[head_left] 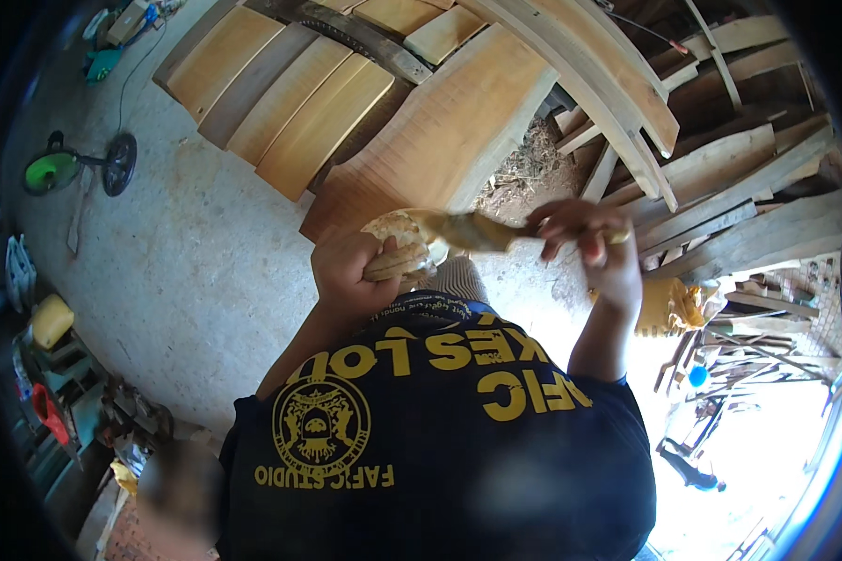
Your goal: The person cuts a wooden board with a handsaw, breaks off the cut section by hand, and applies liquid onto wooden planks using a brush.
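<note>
My left hand [348, 273] is closed around a rounded, mottled tan-and-white thing [391, 230] with a layered edge, held in front of my chest. It resembles a roll of tape, though its exact kind is unclear. From its right side a brownish, slightly see-through strip [472, 232] stretches across to my right hand [585, 234]. Motion smears that hand; its fingertips meet the strip's far end, and the fingers are bent. A small yellow spot shows at the fingers, too blurred to name. Just beyond my left hand lies a wide wooden slab [430, 122].
Several cut boards [295, 93] lie side by side at the far left of the slab. Long planks [589, 65] stretch along the far right, beside stacked timber [767, 224]. A fan [119, 164] stands on the concrete floor, and a yellow jerrycan [52, 321] sits at left.
</note>
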Demonstrator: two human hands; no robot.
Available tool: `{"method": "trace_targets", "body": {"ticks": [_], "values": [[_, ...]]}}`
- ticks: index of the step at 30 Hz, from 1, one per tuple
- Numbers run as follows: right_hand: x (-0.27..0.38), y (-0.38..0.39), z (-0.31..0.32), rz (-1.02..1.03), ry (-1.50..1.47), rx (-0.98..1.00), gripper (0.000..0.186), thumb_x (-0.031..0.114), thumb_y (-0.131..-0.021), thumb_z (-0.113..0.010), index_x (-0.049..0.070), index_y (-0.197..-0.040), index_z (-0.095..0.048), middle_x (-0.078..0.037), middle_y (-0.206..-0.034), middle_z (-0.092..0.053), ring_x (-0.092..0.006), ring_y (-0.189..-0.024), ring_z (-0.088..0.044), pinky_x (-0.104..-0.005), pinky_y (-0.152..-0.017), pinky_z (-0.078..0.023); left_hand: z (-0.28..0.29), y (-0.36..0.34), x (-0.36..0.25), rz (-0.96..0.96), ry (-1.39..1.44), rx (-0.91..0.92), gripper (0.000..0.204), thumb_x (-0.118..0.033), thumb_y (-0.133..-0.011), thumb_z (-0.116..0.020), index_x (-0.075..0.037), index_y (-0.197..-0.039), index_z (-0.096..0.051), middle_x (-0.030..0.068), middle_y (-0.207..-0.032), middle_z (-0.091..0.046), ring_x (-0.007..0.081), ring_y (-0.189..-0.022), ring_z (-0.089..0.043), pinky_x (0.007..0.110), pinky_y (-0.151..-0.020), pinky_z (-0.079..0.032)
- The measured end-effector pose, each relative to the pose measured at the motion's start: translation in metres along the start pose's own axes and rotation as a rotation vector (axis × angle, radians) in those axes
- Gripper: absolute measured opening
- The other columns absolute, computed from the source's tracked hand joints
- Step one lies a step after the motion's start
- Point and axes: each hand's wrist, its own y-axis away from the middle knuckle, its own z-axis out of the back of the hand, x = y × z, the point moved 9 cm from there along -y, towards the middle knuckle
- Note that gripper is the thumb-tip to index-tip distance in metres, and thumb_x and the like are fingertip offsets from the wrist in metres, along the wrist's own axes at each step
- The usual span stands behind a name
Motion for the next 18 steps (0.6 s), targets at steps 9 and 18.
{"method": "trace_targets", "body": {"ticks": [9,18], "values": [[0.016,0.066,-0.085,-0.046,0.088,0.030,0.039,0.033,-0.076,-0.068,-0.004,-0.089,-0.064,-0.015,-0.089,-0.065,-0.0286,-0.083,-0.064,-0.0344,-0.074,-0.050,-0.026,0.022,-0.055,-0.312,0.300,0.490,0.019,-0.018,-0.056,-0.073,-0.009,-0.069,-0.062,0.0053,-0.058,-0.053,0.0250,-0.055,-0.055,0.036,-0.055,-0.042],[0.011,0.174,-0.123,-0.310,0.009,-0.274,0.040,0.036,-0.079,-0.066,-0.003,-0.088,-0.064,-0.014,-0.086,-0.065,-0.0274,-0.080,-0.064,-0.0335,-0.073,-0.049,-0.020,0.076,-0.096,-0.231,0.407,0.534,0.018,-0.011,-0.064,-0.069,-0.008,-0.062,-0.051,0.0077,-0.057,-0.049,0.0269,-0.052,-0.049,0.036,-0.052,-0.036]]}}
